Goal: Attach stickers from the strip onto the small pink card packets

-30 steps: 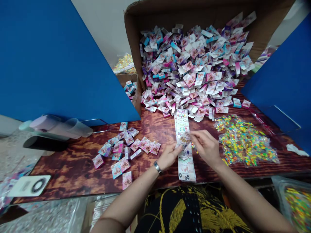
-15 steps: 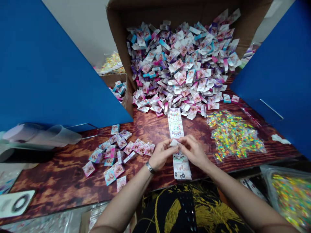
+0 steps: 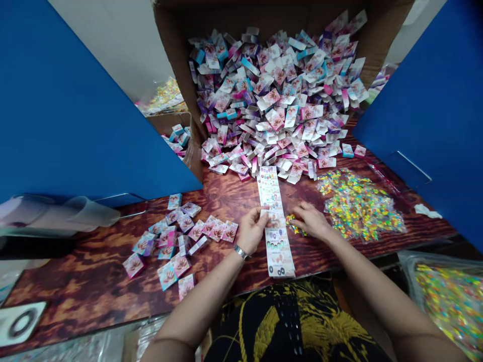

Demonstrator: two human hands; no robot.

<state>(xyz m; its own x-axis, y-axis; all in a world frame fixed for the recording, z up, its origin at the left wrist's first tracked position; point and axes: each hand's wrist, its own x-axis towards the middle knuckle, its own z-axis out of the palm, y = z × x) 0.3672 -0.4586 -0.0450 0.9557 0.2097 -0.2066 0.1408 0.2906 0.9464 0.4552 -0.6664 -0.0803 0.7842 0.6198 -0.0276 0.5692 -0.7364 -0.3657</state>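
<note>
A long printed paper strip (image 3: pixel 276 246) with rows of small coloured pictures lies lengthwise on the table in front of me. My left hand (image 3: pixel 252 230), with a metal bracelet at the wrist, pinches the strip's left edge near its middle, thumb on top. To the right of the strip, my right hand (image 3: pixel 312 221) has its fingers closed over a small clear packet of bright yellow and multicoloured bits (image 3: pixel 296 224). The fingers partly cover this packet. A pile of similar packets (image 3: pixel 362 206) lies just beyond that hand.
A big cardboard box (image 3: pixel 171 60) on its side spills many small open cartons (image 3: pixel 277 118) onto the table. Closed cartons (image 3: pixel 179 236) lie at left. Blue panels (image 3: pixel 94 115) flank the work area. A filled plastic bag (image 3: pixel 449 296) sits lower right, and a phone-like white object (image 3: pixel 20 324) lower left.
Both hands were together over the strip with a small white piece between the fingers. Now they are apart: the left pinches the strip, the right has moved rightward onto a packet.
</note>
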